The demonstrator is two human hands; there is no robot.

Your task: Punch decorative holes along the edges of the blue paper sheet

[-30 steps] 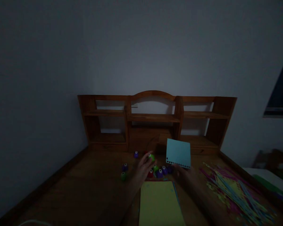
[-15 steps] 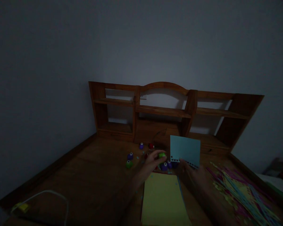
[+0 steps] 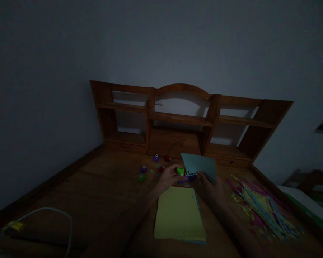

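Observation:
My left hand is closed around a small green craft paper punch. My right hand pinches a light blue sheet of paper by its lower edge. A row of dark, heart-like holes runs along that edge. The sheet's left end is close beside the green punch; whether they touch I cannot tell. Below both hands lies a stack of yellow paper, with blue showing at its edge. Purple punches sit partly hidden behind my hands.
More punches stand to the left: purple ones, a green one and a red one. Tiny paper bits lie among them. A pile of coloured paper strips is at right. A wooden shelf backs the desk; a white cable curves at left.
The green punch has turned more upright in my left hand. My right hand has brought the blue sheet nearer to it, and the sheet now tilts. The whole view has shifted a little.

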